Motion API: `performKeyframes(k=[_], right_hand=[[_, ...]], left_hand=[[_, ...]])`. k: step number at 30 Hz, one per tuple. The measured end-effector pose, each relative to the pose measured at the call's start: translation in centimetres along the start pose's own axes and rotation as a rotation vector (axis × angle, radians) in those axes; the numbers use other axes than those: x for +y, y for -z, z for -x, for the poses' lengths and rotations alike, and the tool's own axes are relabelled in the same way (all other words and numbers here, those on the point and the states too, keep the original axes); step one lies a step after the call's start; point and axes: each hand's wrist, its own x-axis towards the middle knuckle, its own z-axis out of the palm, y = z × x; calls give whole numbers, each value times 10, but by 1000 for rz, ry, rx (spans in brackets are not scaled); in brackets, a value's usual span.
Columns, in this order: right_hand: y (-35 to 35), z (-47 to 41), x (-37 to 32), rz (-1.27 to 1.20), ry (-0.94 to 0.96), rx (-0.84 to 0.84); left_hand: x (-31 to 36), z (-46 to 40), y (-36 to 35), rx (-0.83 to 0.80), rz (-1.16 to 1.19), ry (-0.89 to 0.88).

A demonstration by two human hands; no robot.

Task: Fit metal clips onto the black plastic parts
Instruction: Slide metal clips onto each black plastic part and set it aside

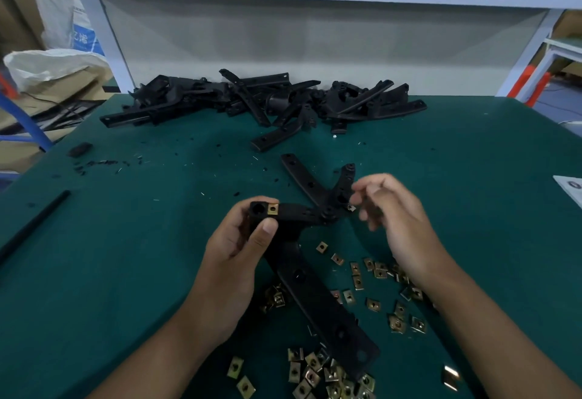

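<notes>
**A:** What lies nearest the viewer?

**B:** Loose brass-coloured metal clips (318, 373), scattered on the green surface (126, 272) between the two forearms. More clips spread under the right wrist.

**A:** And the hands?

**B:** The left hand (239, 241) has its grip curled round one arm of a black plastic part (315, 291), thumb pressing the front face. A fitted clip (272, 208) sits on that arm, just above the thumb, beside a round hole. The part is a jointed piece with several arms fanning from a pivot; its longest arm runs back toward the viewer over the loose clips.

**A:** The right hand?

**B:** The right hand (390, 209) hovers just right of the pivot, fingers loosely bent. A small clip (351, 208) shows at its fingertips, but motion blur hides whether it is pinched, so I cannot tell.

**A:** Farther back?

**B:** A pile of black parts (261, 99) along the far edge, with black plastic crumbs in between.

**A:** What might go wrong?

**B:** In my judgement, the small clip could slip from the fingertips, or slide on crooked and miss its hole. The free arms may also swing at the pivot, because only one arm is held.
</notes>
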Motion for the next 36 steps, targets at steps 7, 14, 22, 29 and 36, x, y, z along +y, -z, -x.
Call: performKeyframes(k=[7, 14, 22, 29, 36], right_hand=[[-2, 3, 21, 708, 99, -340], [-5, 4, 18, 722, 198, -383], [-13, 3, 4, -62, -2, -199], [-18, 5, -4, -494, -229, -196], [-16, 6, -9, -515, -226, -266]], left_hand=[[8, -7, -3, 128, 461, 209], [11, -4, -3, 95, 467, 307], [15, 1, -6, -96, 415, 446], [9, 4, -1, -263, 321, 381], [12, 3, 1, -316, 297, 306]])
